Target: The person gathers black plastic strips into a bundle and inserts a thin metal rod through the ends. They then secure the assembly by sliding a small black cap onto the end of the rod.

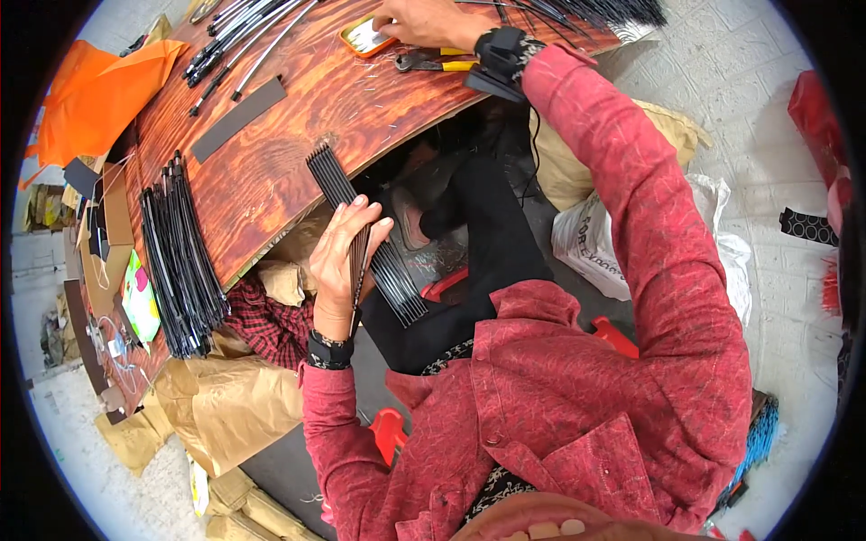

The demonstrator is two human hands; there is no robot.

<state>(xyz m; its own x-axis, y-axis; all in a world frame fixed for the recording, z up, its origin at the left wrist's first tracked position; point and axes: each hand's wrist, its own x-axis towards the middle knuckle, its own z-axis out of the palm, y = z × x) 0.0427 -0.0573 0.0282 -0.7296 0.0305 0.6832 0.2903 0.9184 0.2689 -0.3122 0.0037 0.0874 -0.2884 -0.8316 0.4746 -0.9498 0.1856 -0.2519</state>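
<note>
My left hand (pixel 347 248) is above my lap at the table edge, its fingers closed around a flat row of thin black rods (pixel 397 284) that look like umbrella ribs. The row's upper end rests over the table edge and its lower end lies over my thigh. My right hand (pixel 424 20) reaches across to a small orange tray (pixel 355 45) of tiny pale pieces. Its fingers are bent together at the tray's rim; what they pinch, if anything, is hidden. Just beside that hand lie pliers with yellow handles (pixel 433 61).
On the wooden table (pixel 298 117) are a dark flat strip (pixel 238 119), a large bundle of black rods (pixel 183 261) at left, and more rods (pixel 236 41) at the far side. Orange fabric (pixel 104 99) hangs at the far left. A white sack (pixel 591 243) stands right of my legs.
</note>
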